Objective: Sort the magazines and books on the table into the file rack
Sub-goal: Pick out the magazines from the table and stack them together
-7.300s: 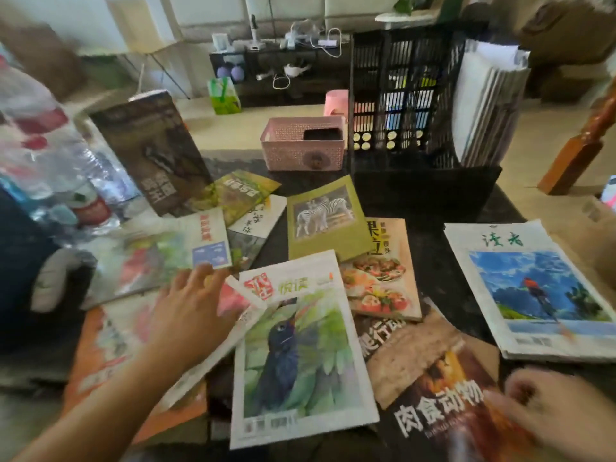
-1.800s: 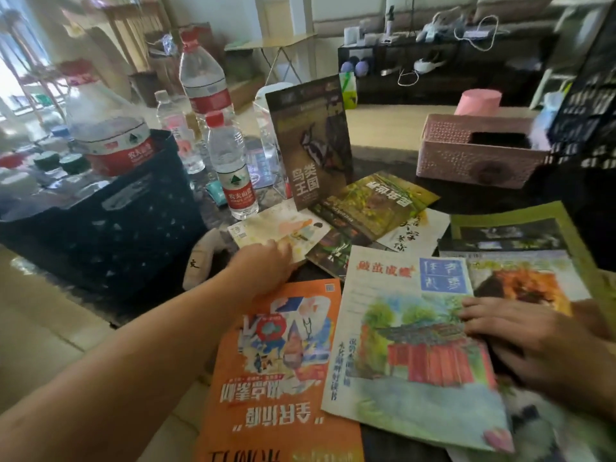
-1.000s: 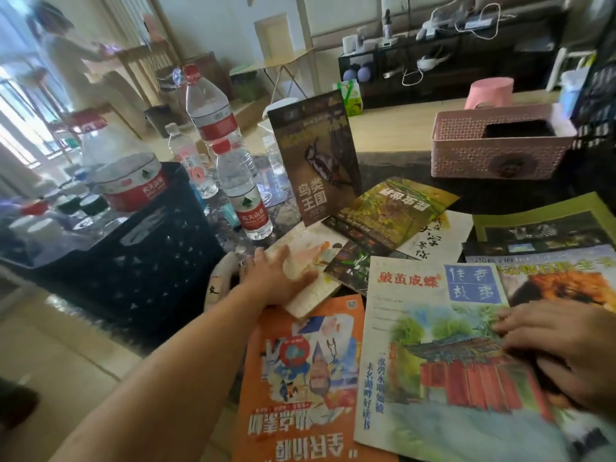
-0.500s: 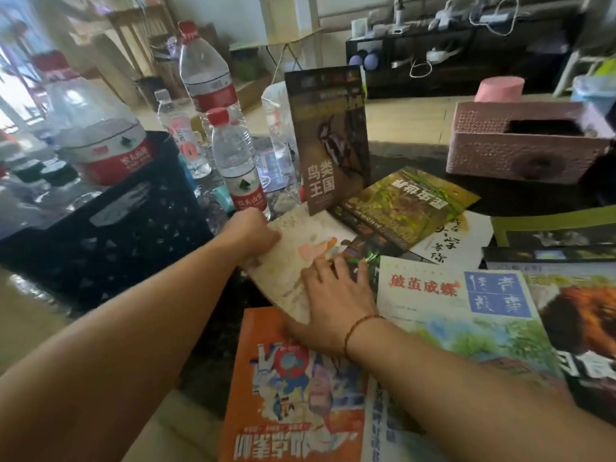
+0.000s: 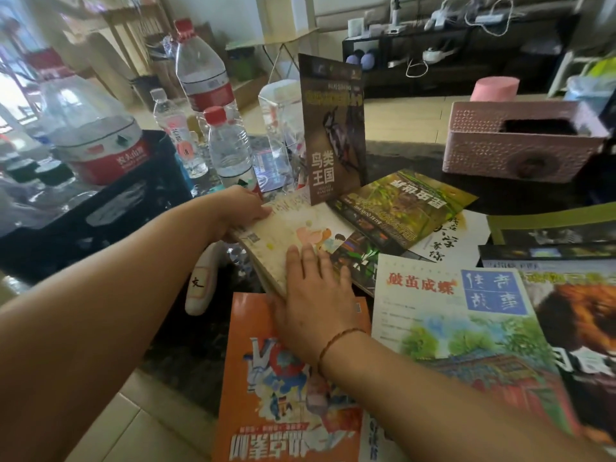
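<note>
Two hands on one cream book (image 5: 293,238), table's left end: my left hand (image 5: 241,208) grips its far edge, my right hand (image 5: 313,298) presses flat. Best lifted level, clearing neighbouring magazines.

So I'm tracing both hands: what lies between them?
Head view: the cream booklet spans it, left hand gripping its far edge, right hand pressing it.
</note>
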